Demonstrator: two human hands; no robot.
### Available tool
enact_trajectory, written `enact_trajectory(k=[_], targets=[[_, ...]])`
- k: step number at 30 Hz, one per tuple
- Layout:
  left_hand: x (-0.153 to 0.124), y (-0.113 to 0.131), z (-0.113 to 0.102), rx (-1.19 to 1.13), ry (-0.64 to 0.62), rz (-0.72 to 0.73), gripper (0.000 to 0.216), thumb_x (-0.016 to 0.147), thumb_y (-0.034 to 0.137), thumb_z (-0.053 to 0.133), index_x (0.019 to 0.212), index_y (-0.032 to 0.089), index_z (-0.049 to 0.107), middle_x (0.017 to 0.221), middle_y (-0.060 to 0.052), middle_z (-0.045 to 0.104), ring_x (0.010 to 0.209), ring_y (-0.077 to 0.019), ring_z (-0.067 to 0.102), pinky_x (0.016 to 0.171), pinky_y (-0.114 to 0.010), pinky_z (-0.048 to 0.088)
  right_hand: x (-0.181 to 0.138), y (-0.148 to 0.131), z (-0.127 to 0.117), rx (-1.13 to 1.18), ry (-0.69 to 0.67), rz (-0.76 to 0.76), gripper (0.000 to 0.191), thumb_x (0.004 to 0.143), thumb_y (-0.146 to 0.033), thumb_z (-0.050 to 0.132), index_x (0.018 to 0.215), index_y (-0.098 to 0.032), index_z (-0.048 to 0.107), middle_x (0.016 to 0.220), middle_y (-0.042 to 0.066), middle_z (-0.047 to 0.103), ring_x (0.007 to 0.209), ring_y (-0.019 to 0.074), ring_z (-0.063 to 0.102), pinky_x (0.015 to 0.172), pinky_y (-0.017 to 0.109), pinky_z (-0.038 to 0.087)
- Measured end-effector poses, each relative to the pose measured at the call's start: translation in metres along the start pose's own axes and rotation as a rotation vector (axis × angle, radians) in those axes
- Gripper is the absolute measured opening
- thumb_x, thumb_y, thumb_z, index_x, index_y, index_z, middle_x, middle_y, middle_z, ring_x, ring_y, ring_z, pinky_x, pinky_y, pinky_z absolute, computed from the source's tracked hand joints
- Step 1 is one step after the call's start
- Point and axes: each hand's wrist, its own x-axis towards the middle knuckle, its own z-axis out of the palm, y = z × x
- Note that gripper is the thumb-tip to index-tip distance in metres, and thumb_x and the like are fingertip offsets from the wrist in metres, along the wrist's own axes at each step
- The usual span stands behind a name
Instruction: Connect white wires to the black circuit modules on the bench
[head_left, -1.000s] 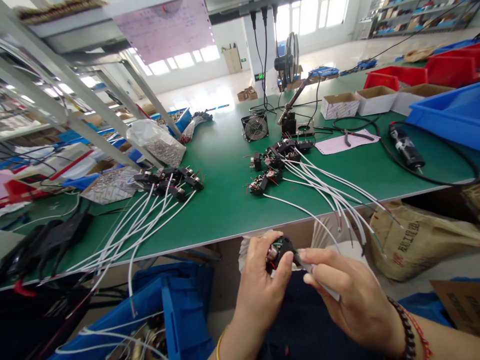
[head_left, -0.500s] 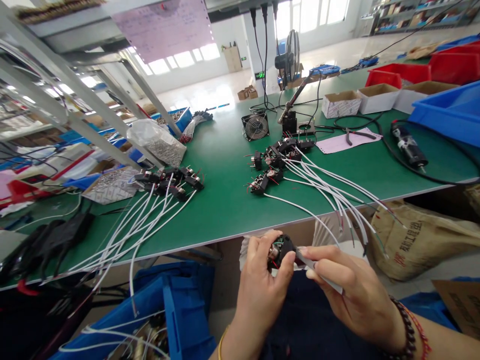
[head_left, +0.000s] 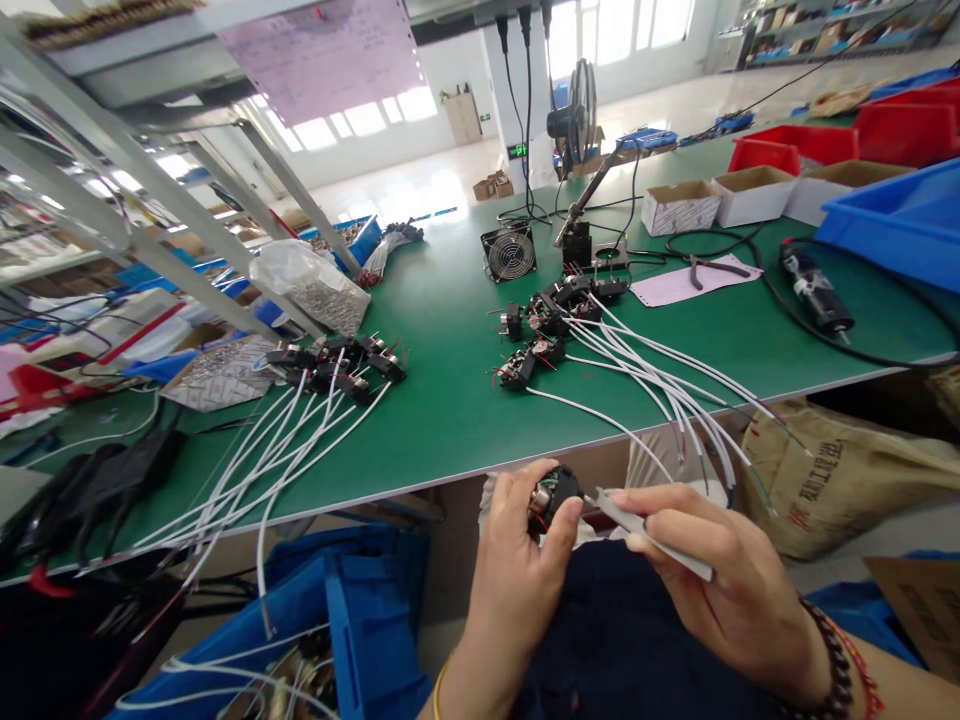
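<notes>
In front of my lap, my left hand (head_left: 517,570) grips a small black plastic assembly (head_left: 559,492) between thumb and fingers. A silvery metal cylinder and bits of green show on its side; part of it is hidden by my fingers. My right hand (head_left: 712,570) pinches a flat, narrow grey metal tool (head_left: 660,545), whose notched tip points at the assembly with a small gap between them. Similar black assemblies with white cables (head_left: 551,345) lie on the green table (head_left: 442,400) ahead of my hands. Another cluster of black assemblies (head_left: 345,368) sits to the left.
On the right lie a black power screwdriver (head_left: 817,295), pliers (head_left: 701,272) on pink paper, white boxes (head_left: 682,208) and a blue bin (head_left: 900,215). A small fan (head_left: 510,252) stands at the back. Below the table edge are a blue crate (head_left: 375,630) and a sack (head_left: 840,480).
My right hand has drawn the metal tool back to the right, away from the black assembly. My left hand has shifted slightly left and tilted the assembly a little.
</notes>
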Motion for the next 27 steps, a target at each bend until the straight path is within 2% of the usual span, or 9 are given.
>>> enact_trajectory(k=[7, 12, 14, 16, 19, 21, 23, 25, 27], targets=[[-0.001, -0.001, 0.003, -0.014, -0.016, -0.01, 0.036, 0.101, 0.049, 0.062, 0.129, 0.028, 0.07, 0.124, -0.008, 0.072, 0.116, -0.0283, 0.069, 0.1, -0.043, 0.054, 0.004, -0.001, 0.006, -0.049, -0.003, -0.098, 0.012, 0.114, -0.012, 0.049, 0.121, -0.018, 0.056, 0.112, 0.015, 0.077, 0.095, 0.0223, 0.08, 0.079, 0.029, 0.066], [0.001, -0.006, 0.007, -0.033, -0.027, -0.044, 0.035, 0.102, 0.048, 0.062, 0.128, 0.027, 0.069, 0.122, -0.008, 0.071, 0.115, -0.0288, 0.068, 0.101, -0.044, 0.052, 0.005, -0.002, 0.01, -0.101, -0.047, -0.131, 0.024, 0.114, -0.013, 0.04, 0.117, -0.018, 0.064, 0.114, 0.015, 0.078, 0.102, 0.0247, 0.079, 0.082, 0.031, 0.066], [0.0, -0.009, 0.007, -0.064, -0.036, -0.017, 0.032, 0.103, 0.045, 0.061, 0.128, 0.027, 0.069, 0.12, -0.007, 0.071, 0.114, -0.0277, 0.067, 0.1, -0.042, 0.052, 0.005, 0.005, 0.012, 0.088, 0.005, 0.033, 0.016, 0.115, -0.017, 0.048, 0.115, -0.021, 0.064, 0.112, 0.011, 0.078, 0.098, 0.022, 0.079, 0.082, 0.029, 0.066], [-0.001, -0.01, 0.006, -0.132, -0.066, 0.061, 0.031, 0.104, 0.043, 0.059, 0.13, 0.028, 0.068, 0.12, -0.006, 0.07, 0.113, -0.0262, 0.066, 0.1, -0.04, 0.051, 0.006, 0.018, 0.013, 0.496, 0.023, 0.389, 0.009, 0.114, -0.031, 0.059, 0.109, -0.024, 0.062, 0.103, 0.006, 0.079, 0.089, 0.0185, 0.08, 0.077, 0.026, 0.067], [-0.005, -0.012, 0.003, -0.238, -0.139, 0.211, 0.034, 0.105, 0.044, 0.059, 0.135, 0.031, 0.066, 0.122, -0.005, 0.068, 0.114, -0.0253, 0.064, 0.097, -0.037, 0.051, 0.009, 0.038, 0.015, 1.183, -0.097, 0.963, 0.041, 0.097, -0.054, 0.084, 0.099, -0.023, 0.056, 0.088, 0.001, 0.078, 0.072, 0.0149, 0.079, 0.065, 0.019, 0.066], [-0.006, -0.013, 0.002, -0.268, -0.166, 0.256, 0.035, 0.104, 0.045, 0.059, 0.137, 0.033, 0.066, 0.123, -0.005, 0.067, 0.113, -0.025, 0.063, 0.095, -0.035, 0.05, 0.011, 0.043, 0.013, 1.371, -0.146, 1.117, 0.053, 0.085, -0.056, 0.095, 0.096, -0.022, 0.055, 0.084, 0.0, 0.078, 0.068, 0.0132, 0.079, 0.062, 0.015, 0.064], [-0.007, -0.014, 0.002, -0.27, -0.158, 0.235, 0.034, 0.105, 0.042, 0.058, 0.137, 0.034, 0.066, 0.12, -0.004, 0.066, 0.11, -0.0239, 0.063, 0.095, -0.035, 0.049, 0.011, 0.041, 0.009, 1.302, -0.06, 1.066, 0.051, 0.088, -0.055, 0.094, 0.096, -0.022, 0.056, 0.087, 0.0, 0.079, 0.071, 0.0124, 0.079, 0.064, 0.014, 0.064], [-0.007, -0.014, 0.002, -0.249, -0.125, 0.183, 0.032, 0.106, 0.038, 0.057, 0.136, 0.033, 0.066, 0.117, -0.003, 0.064, 0.107, -0.0225, 0.062, 0.095, -0.034, 0.048, 0.01, 0.032, 0.004, 1.092, 0.059, 0.889, 0.039, 0.1, -0.053, 0.083, 0.099, -0.023, 0.058, 0.094, 0.001, 0.079, 0.079, 0.0128, 0.08, 0.071, 0.017, 0.066], [-0.006, -0.012, 0.002, -0.221, -0.1, 0.151, 0.031, 0.105, 0.034, 0.058, 0.135, 0.032, 0.066, 0.115, -0.003, 0.063, 0.105, -0.0219, 0.062, 0.094, -0.034, 0.047, 0.009, 0.021, -0.001, 0.839, 0.108, 0.683, 0.025, 0.11, -0.048, 0.07, 0.105, -0.025, 0.061, 0.1, 0.001, 0.079, 0.086, 0.0129, 0.079, 0.078, 0.019, 0.067]])
